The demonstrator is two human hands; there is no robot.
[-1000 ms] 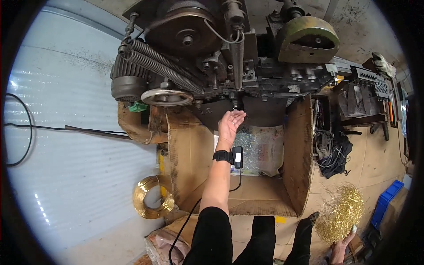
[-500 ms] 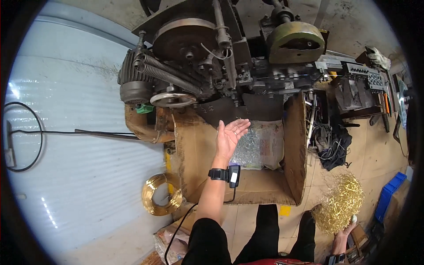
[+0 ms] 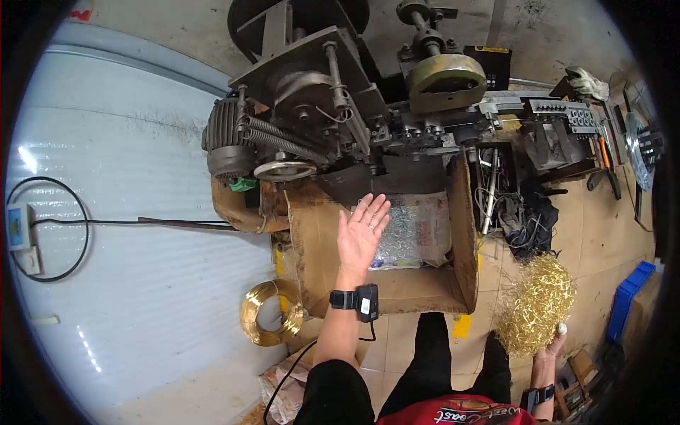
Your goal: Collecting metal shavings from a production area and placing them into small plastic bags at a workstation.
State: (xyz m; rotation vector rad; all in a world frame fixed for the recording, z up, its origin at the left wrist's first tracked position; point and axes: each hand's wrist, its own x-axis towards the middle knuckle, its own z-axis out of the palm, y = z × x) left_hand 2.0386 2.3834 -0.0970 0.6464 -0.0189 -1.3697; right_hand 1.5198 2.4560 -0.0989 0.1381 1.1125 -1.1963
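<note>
By the machine (image 3: 304, 88), my right hand (image 3: 551, 346) held the golden tangle (image 3: 538, 301) (moving it seemed to need care), my left hand (image 3: 360, 241) spread empty.

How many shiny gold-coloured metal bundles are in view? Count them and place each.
2: a gold ring-shaped coil left of the open brown cardboard box, and a loose gold tangle in the bare right hand. Others may be hidden.

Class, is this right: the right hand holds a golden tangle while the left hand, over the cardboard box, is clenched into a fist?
No: the head view shows the left hand open, not clenched, over the cardboard box; the right hand holds the golden tangle.
</note>
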